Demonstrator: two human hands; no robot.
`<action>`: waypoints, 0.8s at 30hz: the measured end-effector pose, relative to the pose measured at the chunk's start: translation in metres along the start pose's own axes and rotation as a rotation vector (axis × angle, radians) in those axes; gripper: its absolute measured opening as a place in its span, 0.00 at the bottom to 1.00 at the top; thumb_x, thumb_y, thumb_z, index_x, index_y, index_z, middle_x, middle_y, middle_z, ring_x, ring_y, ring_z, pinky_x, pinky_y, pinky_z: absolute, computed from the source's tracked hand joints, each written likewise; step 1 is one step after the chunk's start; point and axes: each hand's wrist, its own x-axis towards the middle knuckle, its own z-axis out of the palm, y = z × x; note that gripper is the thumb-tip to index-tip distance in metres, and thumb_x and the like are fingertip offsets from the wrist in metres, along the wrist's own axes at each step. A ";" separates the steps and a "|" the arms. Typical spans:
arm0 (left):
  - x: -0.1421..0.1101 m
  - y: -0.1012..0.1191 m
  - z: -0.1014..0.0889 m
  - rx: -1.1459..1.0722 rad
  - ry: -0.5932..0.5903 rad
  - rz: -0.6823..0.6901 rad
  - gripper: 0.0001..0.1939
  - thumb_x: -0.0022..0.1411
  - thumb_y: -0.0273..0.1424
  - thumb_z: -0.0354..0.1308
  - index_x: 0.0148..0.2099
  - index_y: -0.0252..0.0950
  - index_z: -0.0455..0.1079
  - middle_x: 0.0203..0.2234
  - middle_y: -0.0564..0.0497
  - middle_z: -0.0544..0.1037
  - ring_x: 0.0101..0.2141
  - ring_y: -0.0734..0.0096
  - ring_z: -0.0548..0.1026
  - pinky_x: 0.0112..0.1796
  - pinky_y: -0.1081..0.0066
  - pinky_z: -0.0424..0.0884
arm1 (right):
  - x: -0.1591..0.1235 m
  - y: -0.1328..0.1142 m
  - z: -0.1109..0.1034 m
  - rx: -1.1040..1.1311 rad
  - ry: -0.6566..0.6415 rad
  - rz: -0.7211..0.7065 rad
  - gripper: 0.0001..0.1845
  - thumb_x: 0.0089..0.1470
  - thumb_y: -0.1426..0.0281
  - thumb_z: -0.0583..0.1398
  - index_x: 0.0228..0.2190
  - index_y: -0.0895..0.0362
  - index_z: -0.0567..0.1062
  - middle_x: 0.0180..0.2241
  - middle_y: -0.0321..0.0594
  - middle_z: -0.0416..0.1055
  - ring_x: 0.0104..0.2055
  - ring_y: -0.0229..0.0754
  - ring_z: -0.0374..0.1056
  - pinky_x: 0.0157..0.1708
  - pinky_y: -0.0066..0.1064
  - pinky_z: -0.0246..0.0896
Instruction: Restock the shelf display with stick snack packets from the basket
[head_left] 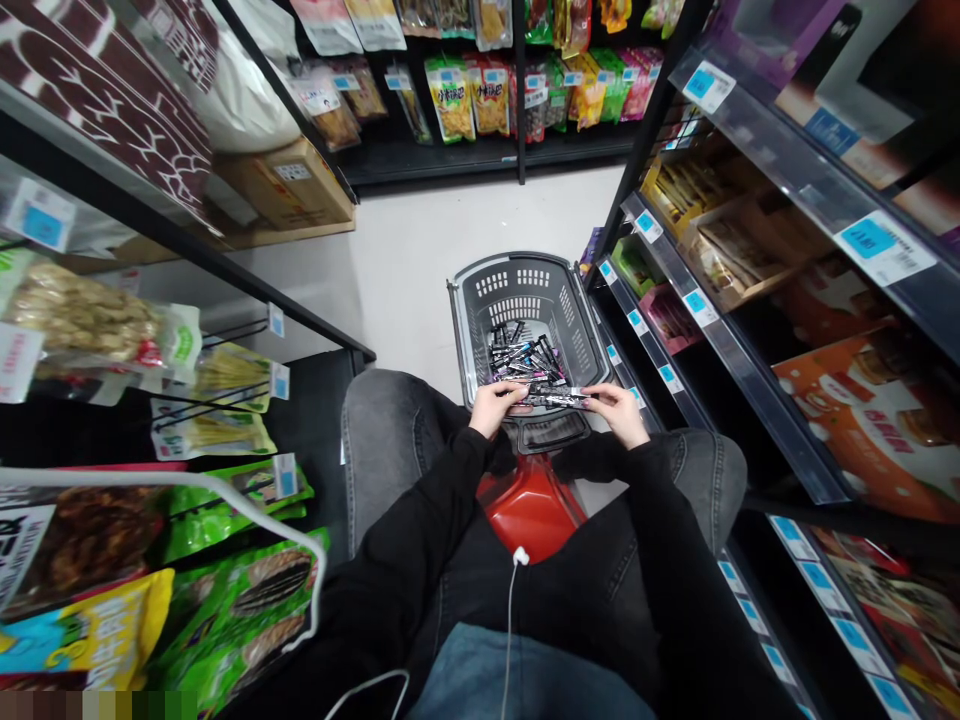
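Observation:
I sit in a shop aisle with a grey plastic basket [525,290] on the floor in front of my knees. Several small dark snack sticks [525,358] with pink and blue print lie in its bottom. My left hand [496,405] and my right hand [619,408] together hold a bundle of these snack sticks [556,398] level over the basket's near rim, one hand at each end. Black sleeves cover both arms.
A red stool [529,505] shows between my legs. Shelves with snack boxes and blue price tags [870,240] line the right. Hanging snack bags [210,430] fill racks on the left. A cardboard box [289,185] stands at the far left. A white cable [510,620] hangs over my lap.

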 end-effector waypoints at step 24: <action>0.001 0.005 -0.002 0.082 0.116 0.111 0.15 0.33 0.31 0.69 0.21 0.30 0.68 0.40 0.40 0.76 0.40 0.55 0.74 0.40 0.56 0.71 | -0.006 -0.006 0.025 -0.194 0.207 -0.055 0.14 0.47 0.61 0.59 0.33 0.54 0.62 0.21 0.29 0.60 0.21 0.34 0.63 0.20 0.26 0.63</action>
